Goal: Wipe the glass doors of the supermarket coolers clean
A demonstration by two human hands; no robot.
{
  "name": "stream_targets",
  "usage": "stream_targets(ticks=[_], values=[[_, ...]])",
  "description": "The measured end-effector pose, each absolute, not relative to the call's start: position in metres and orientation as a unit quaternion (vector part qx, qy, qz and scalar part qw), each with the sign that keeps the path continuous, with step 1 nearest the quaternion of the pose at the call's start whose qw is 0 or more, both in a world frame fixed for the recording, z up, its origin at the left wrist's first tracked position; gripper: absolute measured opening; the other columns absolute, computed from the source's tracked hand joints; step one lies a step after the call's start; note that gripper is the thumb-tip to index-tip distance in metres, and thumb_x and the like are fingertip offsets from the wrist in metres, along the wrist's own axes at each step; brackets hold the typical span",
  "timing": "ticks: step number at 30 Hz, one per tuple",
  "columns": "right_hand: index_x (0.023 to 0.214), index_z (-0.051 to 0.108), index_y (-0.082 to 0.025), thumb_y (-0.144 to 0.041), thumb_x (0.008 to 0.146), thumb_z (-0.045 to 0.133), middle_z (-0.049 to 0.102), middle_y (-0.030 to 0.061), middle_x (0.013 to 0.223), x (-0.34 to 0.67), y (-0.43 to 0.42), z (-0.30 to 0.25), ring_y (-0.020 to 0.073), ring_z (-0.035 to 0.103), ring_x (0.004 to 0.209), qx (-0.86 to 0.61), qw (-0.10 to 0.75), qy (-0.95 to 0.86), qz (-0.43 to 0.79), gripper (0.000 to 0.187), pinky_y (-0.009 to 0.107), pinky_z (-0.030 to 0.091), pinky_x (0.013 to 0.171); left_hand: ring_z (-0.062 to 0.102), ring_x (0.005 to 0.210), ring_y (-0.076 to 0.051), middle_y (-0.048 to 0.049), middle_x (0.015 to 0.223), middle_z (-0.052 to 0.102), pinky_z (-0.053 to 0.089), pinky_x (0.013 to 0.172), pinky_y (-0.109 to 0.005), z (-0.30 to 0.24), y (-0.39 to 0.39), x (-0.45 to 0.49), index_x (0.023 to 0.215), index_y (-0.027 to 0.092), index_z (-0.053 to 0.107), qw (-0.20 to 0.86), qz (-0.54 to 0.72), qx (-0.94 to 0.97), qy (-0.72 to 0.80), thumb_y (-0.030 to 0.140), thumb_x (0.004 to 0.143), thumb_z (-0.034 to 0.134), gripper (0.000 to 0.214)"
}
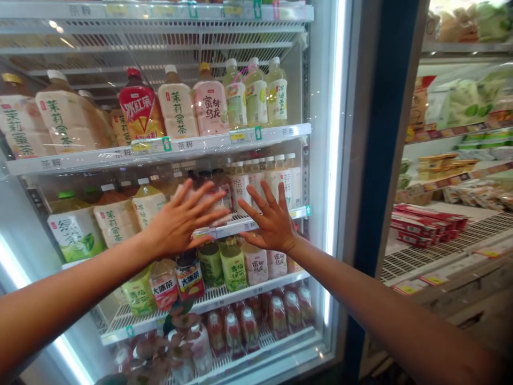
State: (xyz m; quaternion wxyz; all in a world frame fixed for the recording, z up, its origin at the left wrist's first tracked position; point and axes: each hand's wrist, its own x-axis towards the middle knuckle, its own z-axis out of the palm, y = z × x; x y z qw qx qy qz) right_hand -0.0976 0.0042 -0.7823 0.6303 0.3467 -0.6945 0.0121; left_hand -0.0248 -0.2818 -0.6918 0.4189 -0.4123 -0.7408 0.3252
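Note:
Both my arms stretch forward before a lit drinks fridge (260, 140) with shelves of bottled tea. My left hand (182, 219) has its fingers spread, palm forward, and holds nothing. My right hand (274, 222) is also spread wide beside it, with a small gap between the two. Behind the hands stand white-labelled bottles (240, 184) on the middle shelf, partly hidden by my fingers. Just below are green-labelled tea bottles (233, 267) and a pink-labelled bottle (256, 264). Whether either hand touches glass in front of the shelves, I cannot tell.
On the upper shelf stand large bottles, one with a red label (140, 109). Packs of dark red bottles (248, 326) fill the bottom. To the right, past a dark blue post (371, 133), an open cooler holds red boxes (427, 222) and bagged greens (468, 96).

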Motion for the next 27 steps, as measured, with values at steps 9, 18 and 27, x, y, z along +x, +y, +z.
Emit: stream_targets(ticks=[9, 18, 27], values=[[0.166, -0.008, -0.04, -0.073, 0.092, 0.05, 0.016, 0.0002, 0.176, -0.1, 0.006, -0.785, 0.0401, 0.008, 0.162, 0.326, 0.601, -0.73, 0.001, 0.1, 0.077, 0.004, 0.126, 0.012, 0.164, -0.024, 0.0036, 0.173, 0.028, 0.007, 0.135, -0.054, -0.747, -0.304, -0.016, 0.161, 0.036, 0.035, 0.356, 0.365, -0.467, -0.722, 0.069, 0.095, 0.047, 0.074], [0.167, -0.006, -0.037, -0.071, 0.093, 0.051, 0.01, 0.0025, 0.177, -0.1, 0.004, -0.784, 0.0413, 0.008, 0.162, 0.341, 0.614, -0.712, 0.004, 0.099, 0.077, 0.005, 0.126, 0.006, 0.164, -0.032, -0.0029, 0.176, 0.016, -0.001, 0.132, -0.065, -0.732, -0.306, -0.016, 0.166, 0.035, 0.016, 0.425, 0.301, -0.377, -0.766, 0.066, 0.097, 0.048, 0.083], [0.168, 0.006, -0.035, -0.073, 0.094, 0.046, 0.018, 0.0051, 0.176, -0.099, 0.001, -0.788, 0.0407, 0.006, 0.162, 0.321, 0.62, -0.716, -0.016, 0.092, 0.074, 0.005, 0.127, 0.001, 0.163, -0.033, -0.002, 0.176, 0.011, -0.002, 0.13, -0.069, -0.709, -0.325, -0.012, 0.166, 0.04, 0.009, 0.429, 0.276, -0.334, -0.793, 0.063, 0.099, 0.045, 0.079]])
